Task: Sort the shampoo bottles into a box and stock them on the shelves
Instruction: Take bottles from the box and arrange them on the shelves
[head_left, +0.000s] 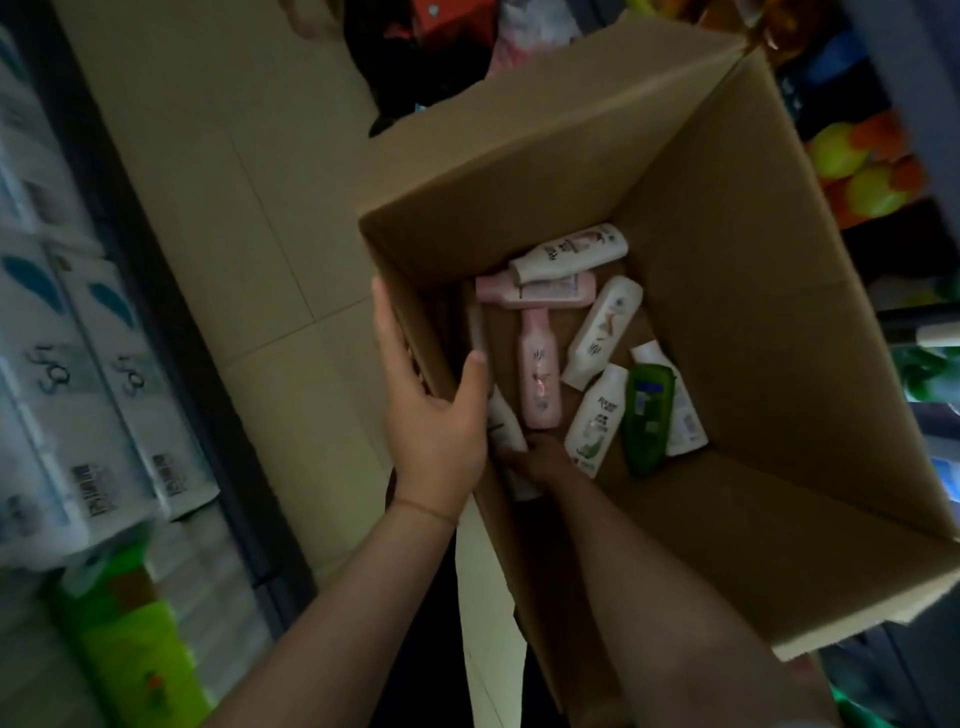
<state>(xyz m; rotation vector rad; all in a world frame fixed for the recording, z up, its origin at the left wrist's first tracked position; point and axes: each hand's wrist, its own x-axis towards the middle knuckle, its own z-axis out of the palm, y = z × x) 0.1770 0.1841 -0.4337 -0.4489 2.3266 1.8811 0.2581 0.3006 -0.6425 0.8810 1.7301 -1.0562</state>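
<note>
Your left hand (434, 415) clamps the near-left wall of the open brown cardboard box (737, 322), thumb inside. Your right hand (535, 460) reaches inside among the white, pink and green plastic shampoo bottles (597, 332) lying on its bottom; its grip is too dark to tell.

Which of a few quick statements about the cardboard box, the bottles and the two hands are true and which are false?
1. The left hand grips the box's left wall, thumb inside. True.
2. The cardboard box is closed with its flaps taped. False: it is open, and bottles lie loose on its bottom.
3. The green bottle stands upright. False: it lies on its side among white bottles.
4. The right hand reaches down inside the box, at a white bottle by the left wall. True.
5. A pink bottle lies near the middle of the box. True.
6. The box holds only green bottles. False: most are white or pink.
</note>
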